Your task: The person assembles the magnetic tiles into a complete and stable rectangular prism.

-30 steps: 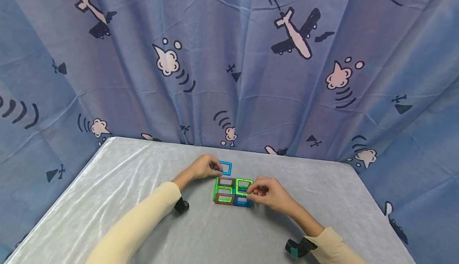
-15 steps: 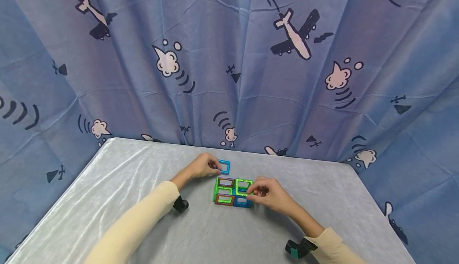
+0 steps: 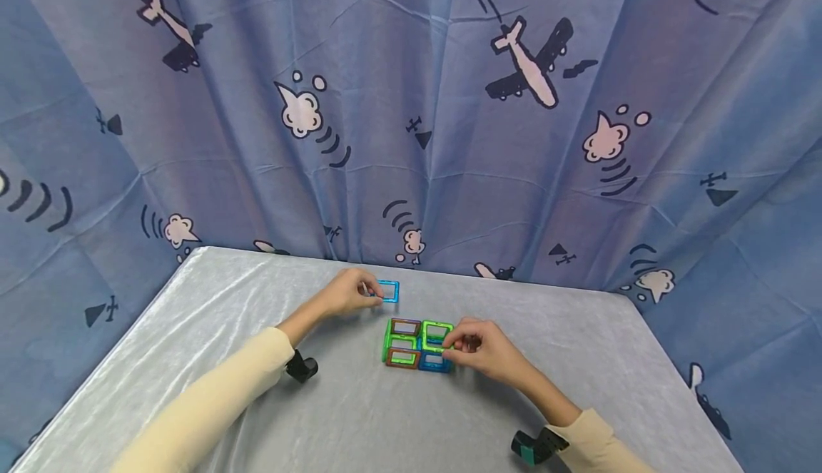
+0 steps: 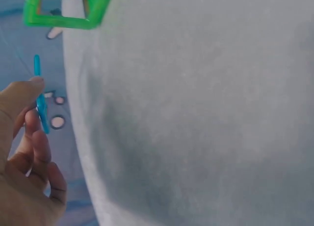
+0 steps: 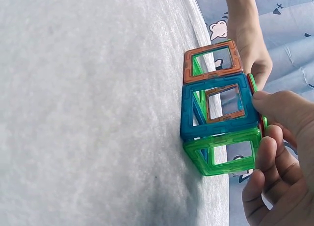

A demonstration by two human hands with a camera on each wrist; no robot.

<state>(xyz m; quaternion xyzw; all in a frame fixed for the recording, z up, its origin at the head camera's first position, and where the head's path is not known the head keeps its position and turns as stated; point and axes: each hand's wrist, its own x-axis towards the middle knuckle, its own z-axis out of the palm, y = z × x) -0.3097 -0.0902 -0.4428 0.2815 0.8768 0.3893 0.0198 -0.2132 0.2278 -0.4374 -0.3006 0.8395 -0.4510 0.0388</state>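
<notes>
My left hand [image 3: 347,293] pinches a light blue square magnetic tile [image 3: 397,292] between thumb and fingers, behind and left of a small structure. Seen from the left wrist, that light blue tile [image 4: 41,108] is edge-on. The box-like structure [image 3: 403,367] of magnetic tiles stands on the table, with brown, green and blue open frames. My right hand [image 3: 488,348] pinches a green tile [image 3: 438,324] at its upper right. In the right wrist view, my thumb presses by the corner of a blue tile [image 5: 188,108], with the fingers curled close beside a green tile [image 5: 196,157].
A pale grey cloth covers the table [image 3: 359,416]. Behind it hangs a blue curtain [image 3: 359,138] with printed airplanes and clouds, close along the table's back edge. Dark wrist-worn devices [image 3: 302,366] sit at both wrists.
My left hand has moved left and slightly back, carrying the light blue tile away from the structure. The right hand and the structure have stayed in place.
</notes>
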